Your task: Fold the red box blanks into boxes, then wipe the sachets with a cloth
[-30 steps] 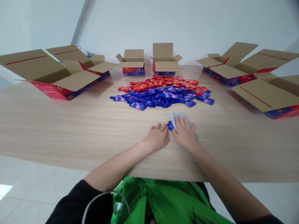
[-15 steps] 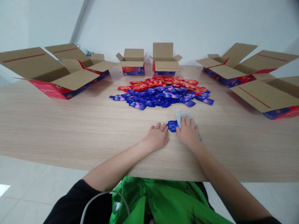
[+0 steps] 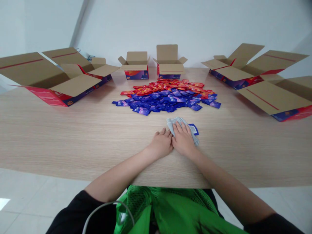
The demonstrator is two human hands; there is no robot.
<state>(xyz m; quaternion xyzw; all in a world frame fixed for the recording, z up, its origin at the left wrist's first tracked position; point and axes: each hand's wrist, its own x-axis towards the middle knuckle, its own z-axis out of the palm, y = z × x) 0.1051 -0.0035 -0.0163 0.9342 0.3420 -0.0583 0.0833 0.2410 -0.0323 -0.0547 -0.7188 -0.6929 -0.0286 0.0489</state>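
My right hand (image 3: 183,136) lies over a pale grey-blue cloth (image 3: 171,122), gripping it under fairly flat fingers and pressing it onto a blue packet (image 3: 194,129). Only the packet's right end shows, with a white label; the cloth hides the rest. Flat on the table (image 3: 102,136), my left hand (image 3: 162,142) has its fingers stretched out towards the cloth's left edge, right beside my right thumb. Whether its fingertips touch the packet's covered end cannot be made out.
Beyond my hands lies a heap of blue packets (image 3: 156,101) and red packets (image 3: 168,85). Open cardboard boxes stand around it: two at the back, such as this box (image 3: 136,74), others at left (image 3: 80,86) and right (image 3: 270,94). A cable (image 3: 97,208) hangs near my left arm.
My right hand has slid the cloth leftwards along the packet, up to my left hand. The packet's left part is now covered and its right end shows. My left hand stays nearly in place.
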